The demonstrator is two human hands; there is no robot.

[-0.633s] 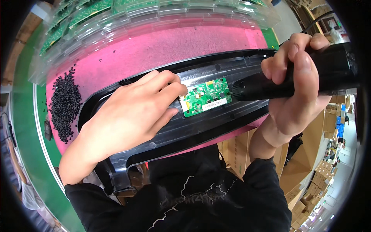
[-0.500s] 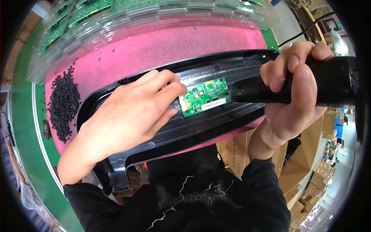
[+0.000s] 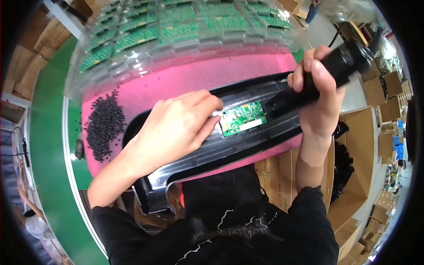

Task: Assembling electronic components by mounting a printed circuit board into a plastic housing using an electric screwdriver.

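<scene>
A green circuit board [image 3: 244, 118] with a white label strip lies inside a long black plastic housing [image 3: 207, 154]. My left hand [image 3: 179, 121] reaches over the housing from the left, its thumb and forefinger closed at the board's left edge; a small whitish part shows between the fingertips. In my right hand [image 3: 324, 84] is a black electric screwdriver [image 3: 342, 62], gripped round its body and tilted. Its ribbed nose sits at the board's right end, and the bit itself is hidden.
A heap of small black pieces [image 3: 105, 126] lies on the pink mat [image 3: 145, 90] to the left. Clear plastic trays [image 3: 190, 48] of green boards stand across the back. At the lower right is an open cardboard box [image 3: 355, 163] with black things inside.
The screwdriver's rear end has swung up and away, so it is more tilted. Its nose stays near the board's right end. My view has shifted, showing more of the trays.
</scene>
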